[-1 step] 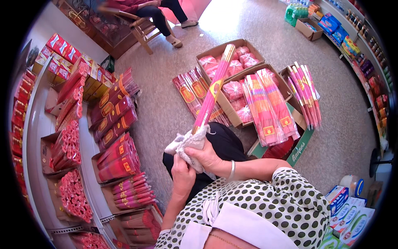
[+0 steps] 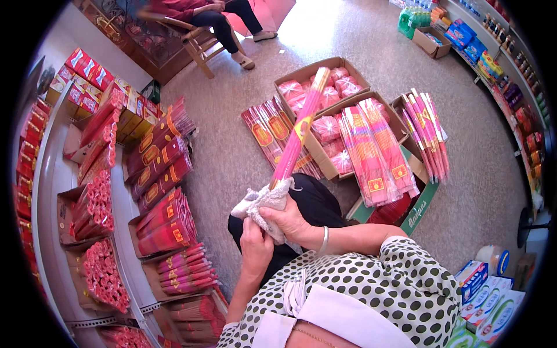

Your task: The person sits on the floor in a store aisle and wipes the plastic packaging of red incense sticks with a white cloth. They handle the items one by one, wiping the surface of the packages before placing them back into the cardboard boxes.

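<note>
A long pink-wrapped bundle of incense sticks (image 2: 297, 136) with a yellow label slants up and away from my lap. A greyish-white cloth (image 2: 260, 202) is wrapped around its lower end, hiding that end. My right hand (image 2: 289, 221), with a bracelet at the wrist, is closed over the cloth, thumb pressed on top. Just left of it, my left hand (image 2: 256, 240) pinches the cloth's near edge, fingers curled in. Beyond the bundle lie flat packs of red incense (image 2: 264, 130) and an open carton (image 2: 331, 165) with pink bags inside.
More pink-wrapped packs (image 2: 377, 153) lie across the cartons, and a stick bundle (image 2: 426, 133) leans right of them. Shelves of red incense (image 2: 165, 165) line my left. Shop shelves (image 2: 499, 87) curve along the right. A person (image 2: 223, 26) sits on a wooden chair (image 2: 200, 49) at the back.
The view has shifted very slightly, and the far end of the incense bundle sits a little lower. Both hands keep the same hold on the cloth.
</note>
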